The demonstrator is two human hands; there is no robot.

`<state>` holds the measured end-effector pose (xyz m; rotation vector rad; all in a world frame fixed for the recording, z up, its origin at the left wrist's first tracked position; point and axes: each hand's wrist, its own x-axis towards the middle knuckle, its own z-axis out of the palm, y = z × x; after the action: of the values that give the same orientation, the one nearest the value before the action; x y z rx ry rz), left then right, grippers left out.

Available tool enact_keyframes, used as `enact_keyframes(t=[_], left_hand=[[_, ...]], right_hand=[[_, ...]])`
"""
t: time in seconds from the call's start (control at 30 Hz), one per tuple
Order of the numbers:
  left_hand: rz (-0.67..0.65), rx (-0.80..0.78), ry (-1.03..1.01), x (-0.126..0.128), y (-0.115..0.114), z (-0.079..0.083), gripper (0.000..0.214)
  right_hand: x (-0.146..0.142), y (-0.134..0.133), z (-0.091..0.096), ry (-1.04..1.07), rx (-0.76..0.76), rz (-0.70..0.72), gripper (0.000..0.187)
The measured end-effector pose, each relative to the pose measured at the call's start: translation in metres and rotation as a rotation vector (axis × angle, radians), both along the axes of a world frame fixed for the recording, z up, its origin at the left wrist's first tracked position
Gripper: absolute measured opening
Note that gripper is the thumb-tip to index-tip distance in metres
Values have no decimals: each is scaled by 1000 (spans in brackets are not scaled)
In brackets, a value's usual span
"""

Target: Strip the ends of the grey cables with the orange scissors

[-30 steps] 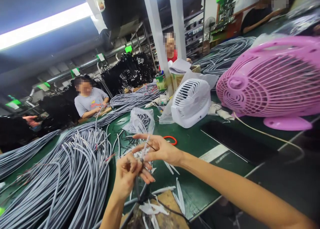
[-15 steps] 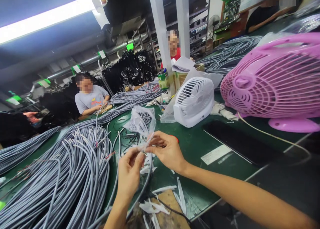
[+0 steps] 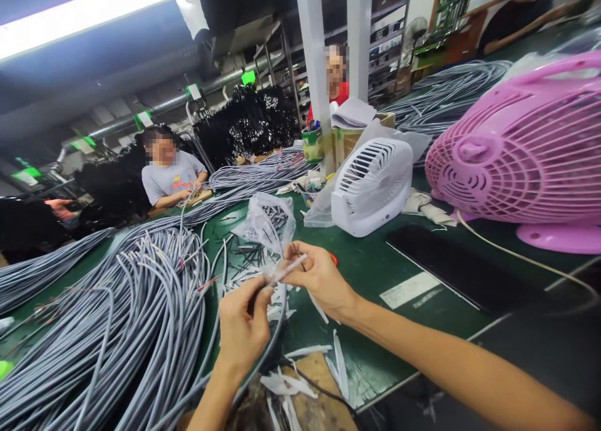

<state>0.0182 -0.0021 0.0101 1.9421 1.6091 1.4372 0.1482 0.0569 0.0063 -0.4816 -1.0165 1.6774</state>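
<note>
My left hand (image 3: 244, 324) is closed in a pinch, thumb against fingers, on one end of a thin whitish strip (image 3: 295, 266). Slightly higher, my right hand (image 3: 323, 280) pinches the same strip, which slants up between its fingers. A grey cable (image 3: 280, 327) curves up from below to the hands; where it ends is hidden by the fingers and blur. Scraps of white strip (image 3: 342, 368) lie below, some on a brown board (image 3: 323, 381). Just beyond the hands is a clear plastic bag (image 3: 270, 218) of short dark tubes, with more loose beside it.
A large bundle of grey cables (image 3: 141, 318) fills the left. On the right are a white fan (image 3: 370, 186), a pink fan (image 3: 511, 149), a dark flat slab (image 3: 451, 268) and a paper label (image 3: 408, 290). A co-worker (image 3: 173, 171) sits across the green table (image 3: 361, 312).
The whitish strip now sticks out up and right past my right hand's fingers. Both hands stay close together. The view has shifted slightly.
</note>
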Motion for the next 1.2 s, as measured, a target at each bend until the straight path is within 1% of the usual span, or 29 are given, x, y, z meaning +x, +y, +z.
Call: enact_keyframes(t=[0.03, 0.1, 0.13, 0.2, 0.23, 0.27, 0.3, 0.4, 0.5, 0.57, 0.63, 0.7, 0.77, 0.83, 0.9, 1.07, 1.13, 1.2], left_hand=[[-7, 3, 20, 0, 0, -1, 17], [-43, -58, -28, 0, 1, -1, 21], [-66, -106, -86, 0, 2, -1, 24], [-118, -206, -230, 0, 3, 0, 33], [-146, -254, -299, 0, 4, 1, 37], [-176, -300, -358, 0, 4, 2, 42], [-204, -344, -406, 0, 4, 3, 45], [-272, -434, -523, 1, 5, 5, 47], [-305, -456, -634, 5, 8, 3, 45], [-306, -447, -698, 7, 10, 0, 45], [-290, -416, -712, 9, 10, -3, 45], [-246, -355, -621, 9, 9, -6, 43], [-188, -263, -436, 8, 7, -9, 39], [-148, -171, -248, 5, 5, -11, 34], [-137, -110, -124, 4, 3, -12, 30], [-127, -26, 18, 4, 2, -11, 23], [-87, 38, 75, 4, 1, -9, 18], [-1, 145, 120, 3, -3, -6, 12]], right_hand=[[1, 0, 0, 1, -20, 18, 33], [3, 2, 0, 28, -38, 86, 30], [4, 2, 0, 47, -27, 135, 31], [6, 3, 0, 64, 30, 238, 39], [7, 3, 0, 56, 64, 271, 44], [7, 3, 0, 40, 91, 276, 46], [7, 3, 0, 24, 108, 253, 46], [3, 1, -1, 20, 98, 112, 40], [-4, -1, -4, 77, 66, -3, 35], [-8, -3, -5, 118, 30, -34, 34], [-10, -4, -5, 150, -32, -20, 33], [-10, -6, -5, 156, -89, 9, 32], [-8, -7, -4, 132, -104, 14, 31], [-7, -7, -2, 103, -83, -22, 29], [-6, -6, -1, 79, -63, -84, 29], [-4, 7, -4, 9, -37, -247, 31], [-1, 15, -5, 12, -34, -354, 30], [4, 20, -5, 41, -37, -477, 27]])
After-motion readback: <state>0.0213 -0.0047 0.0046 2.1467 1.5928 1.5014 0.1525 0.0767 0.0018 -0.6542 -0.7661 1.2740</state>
